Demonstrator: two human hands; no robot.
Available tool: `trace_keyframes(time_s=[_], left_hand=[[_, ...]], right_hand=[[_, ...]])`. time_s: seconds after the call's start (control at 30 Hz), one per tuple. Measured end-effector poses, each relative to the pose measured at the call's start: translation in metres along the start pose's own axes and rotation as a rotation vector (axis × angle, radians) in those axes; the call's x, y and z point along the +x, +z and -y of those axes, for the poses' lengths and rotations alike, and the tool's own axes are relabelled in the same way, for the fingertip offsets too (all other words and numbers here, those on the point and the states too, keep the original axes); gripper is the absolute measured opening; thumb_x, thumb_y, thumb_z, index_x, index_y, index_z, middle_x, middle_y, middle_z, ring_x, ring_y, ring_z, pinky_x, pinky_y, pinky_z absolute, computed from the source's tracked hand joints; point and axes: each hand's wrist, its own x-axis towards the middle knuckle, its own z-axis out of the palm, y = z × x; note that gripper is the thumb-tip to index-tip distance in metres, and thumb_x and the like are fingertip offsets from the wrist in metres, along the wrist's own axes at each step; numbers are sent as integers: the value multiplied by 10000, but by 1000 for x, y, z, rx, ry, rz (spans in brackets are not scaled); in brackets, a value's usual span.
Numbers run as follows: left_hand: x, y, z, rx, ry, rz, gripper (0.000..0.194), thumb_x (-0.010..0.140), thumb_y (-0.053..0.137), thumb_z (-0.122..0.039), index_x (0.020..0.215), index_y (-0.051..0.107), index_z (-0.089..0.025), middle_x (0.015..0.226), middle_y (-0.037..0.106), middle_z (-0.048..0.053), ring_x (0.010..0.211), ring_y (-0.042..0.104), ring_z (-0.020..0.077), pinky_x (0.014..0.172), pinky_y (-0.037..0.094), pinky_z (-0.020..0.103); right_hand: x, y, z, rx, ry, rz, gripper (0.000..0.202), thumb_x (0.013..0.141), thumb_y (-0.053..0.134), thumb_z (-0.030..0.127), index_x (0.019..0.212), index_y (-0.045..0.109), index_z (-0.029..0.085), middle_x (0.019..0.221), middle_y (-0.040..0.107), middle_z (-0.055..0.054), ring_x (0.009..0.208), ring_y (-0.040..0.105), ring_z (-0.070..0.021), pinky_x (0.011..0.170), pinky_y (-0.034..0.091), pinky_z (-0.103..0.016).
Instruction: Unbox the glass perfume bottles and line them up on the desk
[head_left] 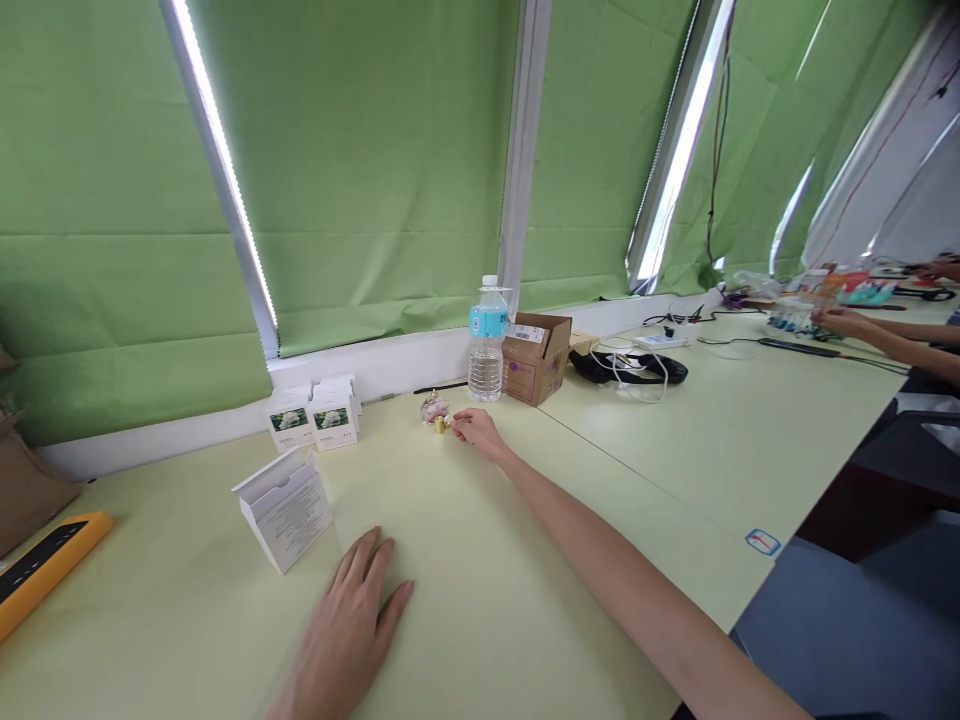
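The right hand point(478, 432) reaches toward twelve o'clock over the table point(480, 610), thumb and fingers brought close together in a narrow pinch. A small gold piece point(439, 425) sits right at the fingertips, on their nine o'clock side; whether it is pinched or only touched I cannot tell. It looks like a short cylinder, too small in view for its long axis to be read surely. Just beyond it, at ten o'clock from the fingertips, stands a little pink-and-clear ornament point(433, 407), its narrower top pointing up.

The left hand point(349, 615) holds nothing; it lies palm down, fingers pointing to about one o'clock, thumb spread apart. At eleven o'clock from it, near but apart, an open white box point(291, 515) stands upright, its long axis vertical but slanted in view, flap raised at the top and a printed side toward the wearer.

At nine o'clock from the right hand, well apart, white cartons point(334, 418) with flower pictures stand against the wall ledge. Between twelve and one is a water bottle point(486, 350), with a cardboard box point(534, 360) just beside it at its three o'clock. Between two and three, black straps point(630, 368) lie under a white cable; farther out that way are a co-worker's hands point(836, 320).
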Motion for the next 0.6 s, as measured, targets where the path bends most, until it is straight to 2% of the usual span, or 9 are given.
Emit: trace_keyframes(time_s=[0.17,0.33,0.4,0.5,0.57,0.6], left_hand=[[-1,0,-1,-15,-4,-11,459,927,404,-475,1287,527,-219,1418,489,96,1309,463,277,1044,445,469],[0,-5,-2,-36,-22,-43,383,940,412,-412,1269,519,-246,1417,483,79,1274,495,271,1003,474,447],[2,-16,-3,-47,-44,-169,330,952,409,-360,1249,516,-262,1391,499,70,1250,512,249,998,473,420],[4,-42,-4,-49,-120,-539,304,940,458,-325,1233,497,-251,1352,497,87,1279,468,234,1056,412,406],[4,-59,-2,-58,-233,-794,440,906,523,-348,1315,411,-228,1401,424,123,1352,371,259,1112,335,445],[5,-66,2,-88,-300,-881,552,883,558,-371,1368,344,-218,1441,367,140,1375,332,271,1124,312,459]], right_hand=[[-7,1,-12,-8,34,33,274,942,573,325,1143,585,140,1089,620,-70,895,631,-185,761,550,-362],[-14,-2,-10,7,-30,4,252,946,562,344,1070,606,129,965,644,-48,773,633,-147,676,545,-306],[-18,-2,-7,18,-82,-20,263,948,533,358,1020,623,122,910,658,-51,707,624,-140,629,531,-285],[-25,3,3,34,-186,-53,313,916,503,387,980,652,120,889,680,-79,692,616,-166,602,517,-289],[-31,10,13,44,-270,-61,326,894,499,392,985,661,125,916,688,-89,722,618,-182,635,522,-306],[-36,15,20,48,-314,-61,325,890,496,388,994,662,130,932,689,-91,736,619,-186,660,524,-315]])
